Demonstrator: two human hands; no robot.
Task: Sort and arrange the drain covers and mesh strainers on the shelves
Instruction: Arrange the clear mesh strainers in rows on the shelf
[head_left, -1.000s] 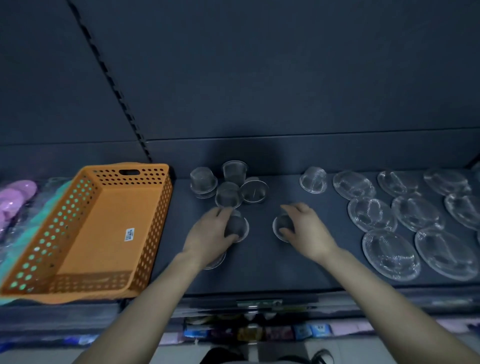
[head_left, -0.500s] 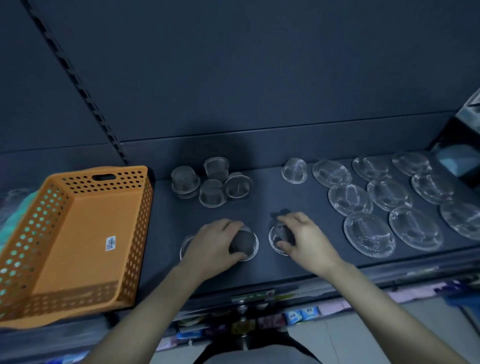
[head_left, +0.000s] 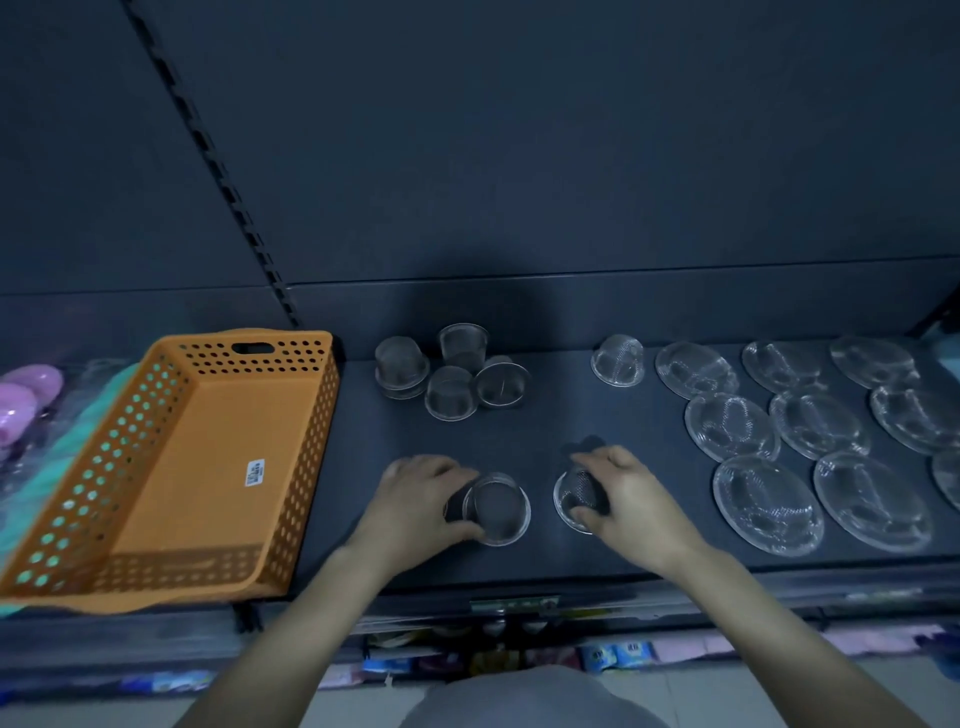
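Drawn forward on the dark shelf (head_left: 545, 436), one small silvery mesh cup strainer (head_left: 496, 509) sits gripped in my left hand (head_left: 415, 501), its twin (head_left: 579, 493) pinched in my right hand (head_left: 631, 501); the matching cluster (head_left: 452, 374) stands directly behind my left.

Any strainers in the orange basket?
No, the orange basket shows only a white label on its floor; the cup strainers stand on the shelf.
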